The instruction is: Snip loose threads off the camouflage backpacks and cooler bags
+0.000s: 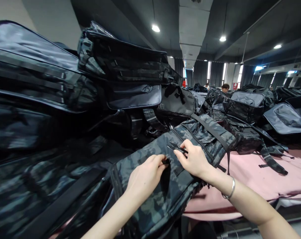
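A dark camouflage backpack (150, 196) lies in front of me, slanting up to the right. Over its middle, my left hand (147, 171) is closed in a pinch on a small black strap end (166, 161) at the bag's surface. Just to the right, my right hand (193, 157) grips a pair of thread snips (180, 149), black-handled, with the thin pointed blades aimed left. The tips sit slightly above the fabric, close to the left fingers. A black webbing strap (212, 131) crosses the upper end of the bag.
Stacked camouflage bags (125, 63) rise high on the left and behind. Further bags with grey linings (286, 118) lie at the right. Pink fabric (255, 179) covers the table on the right. A person (225, 87) is partly visible far back.
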Demonstrator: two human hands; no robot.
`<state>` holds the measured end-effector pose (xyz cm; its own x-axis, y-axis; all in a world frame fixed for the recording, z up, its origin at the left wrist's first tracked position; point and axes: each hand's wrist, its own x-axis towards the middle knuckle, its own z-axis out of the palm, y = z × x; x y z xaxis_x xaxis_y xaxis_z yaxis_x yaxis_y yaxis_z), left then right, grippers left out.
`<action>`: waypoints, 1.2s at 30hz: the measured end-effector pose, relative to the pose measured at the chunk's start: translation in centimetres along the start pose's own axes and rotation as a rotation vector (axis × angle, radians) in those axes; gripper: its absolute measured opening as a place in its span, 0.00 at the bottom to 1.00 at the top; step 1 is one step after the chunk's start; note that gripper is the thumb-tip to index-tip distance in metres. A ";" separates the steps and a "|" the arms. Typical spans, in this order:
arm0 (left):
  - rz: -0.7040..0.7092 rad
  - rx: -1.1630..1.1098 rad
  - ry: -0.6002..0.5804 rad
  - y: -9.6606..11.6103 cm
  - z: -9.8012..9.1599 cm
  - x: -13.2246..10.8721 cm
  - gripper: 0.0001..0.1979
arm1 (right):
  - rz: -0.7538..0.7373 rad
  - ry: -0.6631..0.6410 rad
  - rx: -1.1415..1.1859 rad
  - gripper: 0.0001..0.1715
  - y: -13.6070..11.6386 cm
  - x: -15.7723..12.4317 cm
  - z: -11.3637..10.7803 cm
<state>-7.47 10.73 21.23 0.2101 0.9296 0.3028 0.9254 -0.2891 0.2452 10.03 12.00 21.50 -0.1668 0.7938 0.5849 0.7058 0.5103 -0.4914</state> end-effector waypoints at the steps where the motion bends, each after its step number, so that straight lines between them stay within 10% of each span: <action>1: -0.006 0.014 -0.020 0.2 -0.2 0.3 0.11 | 0.001 0.006 0.000 0.09 0.1 -0.1 0.1; 17: 0.017 0.169 -0.131 1.2 0.0 1.7 0.10 | 0.007 -0.010 0.039 0.10 0.5 -0.8 -0.4; 25: 0.100 -0.110 0.090 -0.4 0.8 1.0 0.11 | -0.061 -0.114 -0.239 0.13 -0.2 -1.4 -1.1; 36: 0.036 -0.220 0.088 0.2 0.6 0.7 0.12 | -0.228 -0.238 -0.286 0.11 0.1 -2.2 -2.2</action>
<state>-6.97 11.43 20.97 0.2046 0.8971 0.3916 0.8248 -0.3734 0.4245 11.96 9.60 21.56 -0.4710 0.7426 0.4761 0.7892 0.5959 -0.1485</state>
